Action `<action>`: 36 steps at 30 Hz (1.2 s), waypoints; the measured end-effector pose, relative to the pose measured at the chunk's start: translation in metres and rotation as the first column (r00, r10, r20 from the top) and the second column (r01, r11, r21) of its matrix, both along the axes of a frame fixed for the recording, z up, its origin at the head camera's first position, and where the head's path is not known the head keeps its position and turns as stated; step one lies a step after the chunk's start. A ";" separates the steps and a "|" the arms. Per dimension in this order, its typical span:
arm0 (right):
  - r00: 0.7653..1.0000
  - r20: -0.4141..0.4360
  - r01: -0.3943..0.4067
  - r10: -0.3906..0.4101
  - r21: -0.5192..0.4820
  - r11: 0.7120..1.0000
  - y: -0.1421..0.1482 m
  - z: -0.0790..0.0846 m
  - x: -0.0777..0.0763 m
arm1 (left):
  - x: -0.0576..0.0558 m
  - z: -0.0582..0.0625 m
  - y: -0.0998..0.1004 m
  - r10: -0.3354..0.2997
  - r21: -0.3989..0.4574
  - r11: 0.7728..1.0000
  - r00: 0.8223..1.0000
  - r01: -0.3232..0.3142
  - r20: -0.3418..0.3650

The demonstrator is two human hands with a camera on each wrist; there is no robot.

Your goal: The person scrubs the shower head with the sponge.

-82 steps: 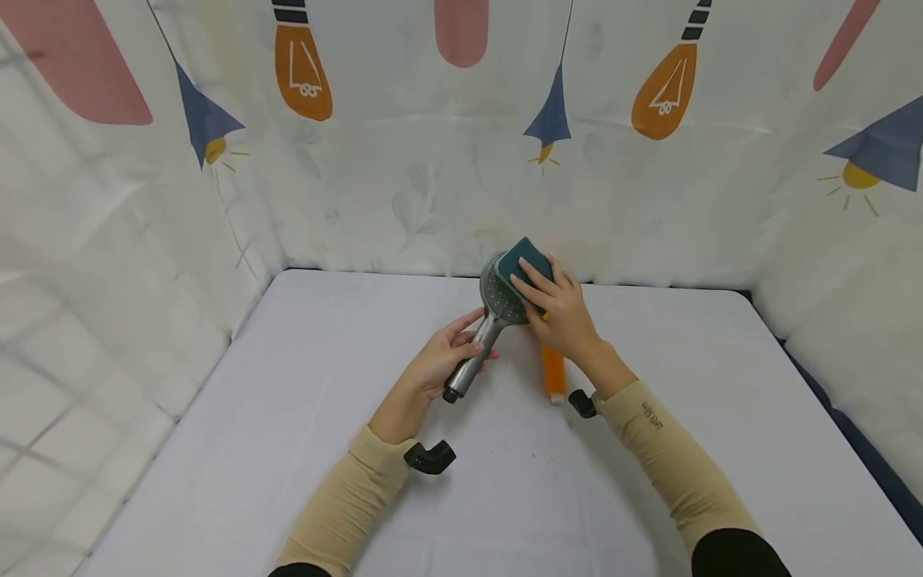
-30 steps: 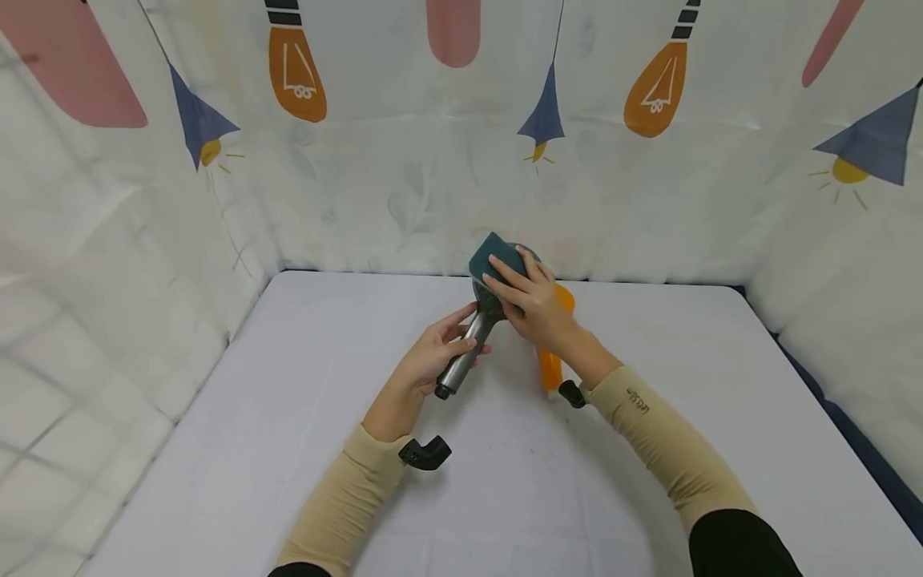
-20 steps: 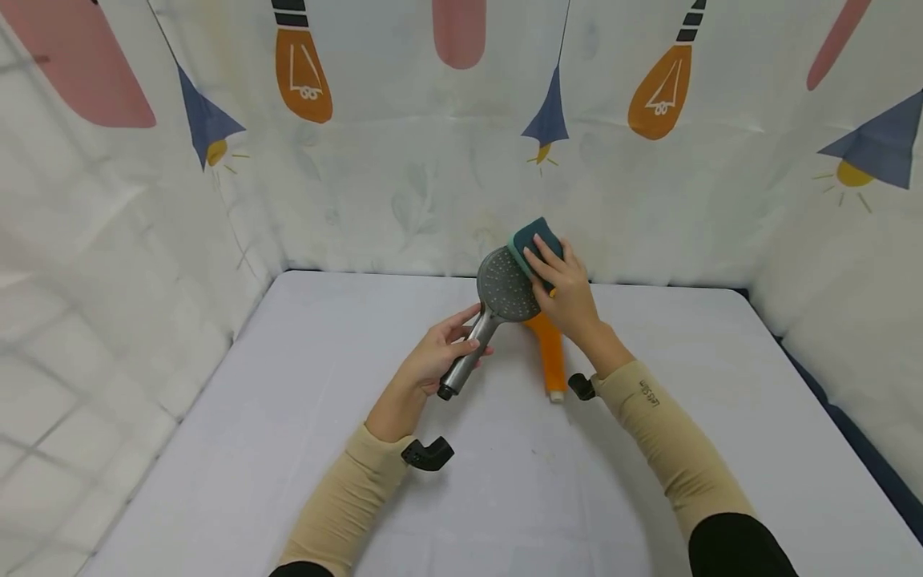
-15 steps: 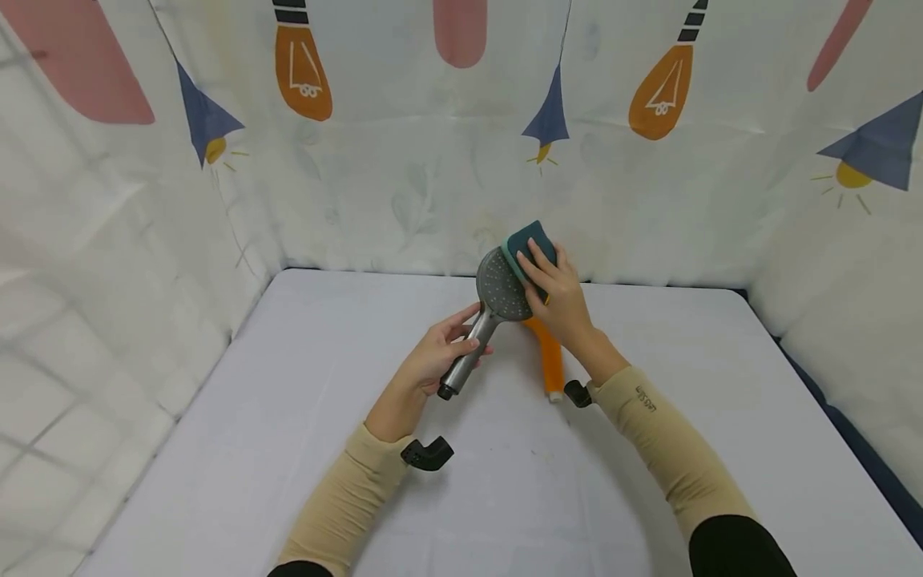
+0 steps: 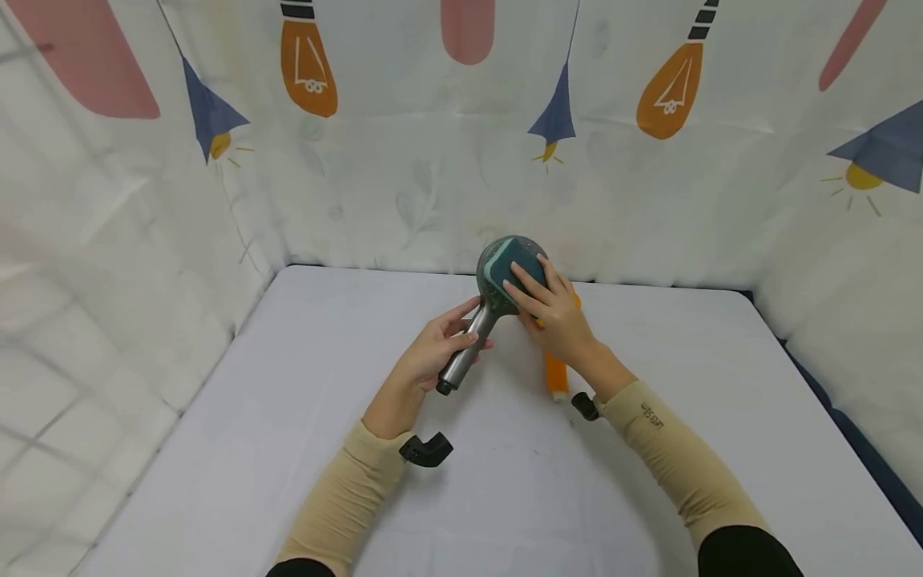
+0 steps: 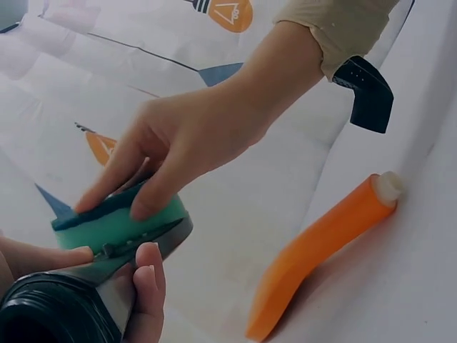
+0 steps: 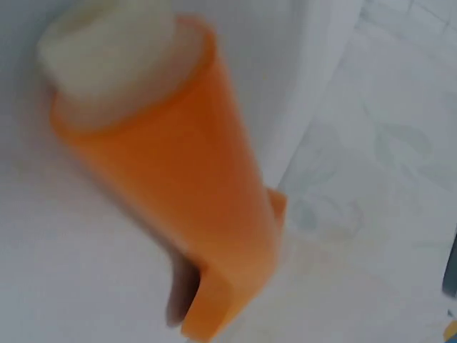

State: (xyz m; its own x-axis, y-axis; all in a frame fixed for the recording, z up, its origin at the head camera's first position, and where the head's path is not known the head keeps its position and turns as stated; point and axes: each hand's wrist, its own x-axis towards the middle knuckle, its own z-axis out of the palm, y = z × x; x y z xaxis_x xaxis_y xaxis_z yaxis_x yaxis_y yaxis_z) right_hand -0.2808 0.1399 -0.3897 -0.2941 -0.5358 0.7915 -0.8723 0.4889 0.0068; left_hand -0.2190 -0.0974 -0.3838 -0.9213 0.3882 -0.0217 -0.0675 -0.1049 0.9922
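My left hand [image 5: 431,354] grips the grey handle of a shower head [image 5: 461,362], holding it tilted above the table with its round face toward me. Against that face lies a dark teal sponge [image 5: 510,255] with a lighter green layer beneath. My right hand [image 5: 564,322] holds the sponge; in the left wrist view the thumb and fingers pinch the sponge [image 6: 118,236] by its sides. Most of the shower face is covered by sponge and fingers. Behind the right hand an orange handle-shaped object [image 5: 556,375] with a whitish end lies on the table, its far part largely hidden.
A white cloth covers the table [image 5: 324,361]. White printed sheets [image 5: 433,160] with lamp and bulb drawings rise at the back and sides. Black curved mounts [image 5: 427,450] stick out at both wrists. The orange object fills much of the right wrist view.
The sponge went left over the shower face, then right to its edge, and is now back across its middle with my right hand. The left hand keeps its grip nearly in place.
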 end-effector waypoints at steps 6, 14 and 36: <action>0.994 0.059 0.104 -0.097 -0.146 0.984 0.018 -0.003 -0.009 | 0.000 0.001 -0.002 0.007 0.001 1.000 1.000 -0.007 -0.002; 0.996 0.085 0.036 -0.021 -0.178 0.983 0.005 -0.011 0.001 | -0.001 0.001 -0.006 0.010 0.014 1.000 1.000 -0.010 -0.017; 1.000 0.026 -0.001 0.007 -0.198 0.980 0.013 -0.012 0.005 | -0.001 0.004 -0.004 -0.006 0.122 0.993 0.999 0.000 0.053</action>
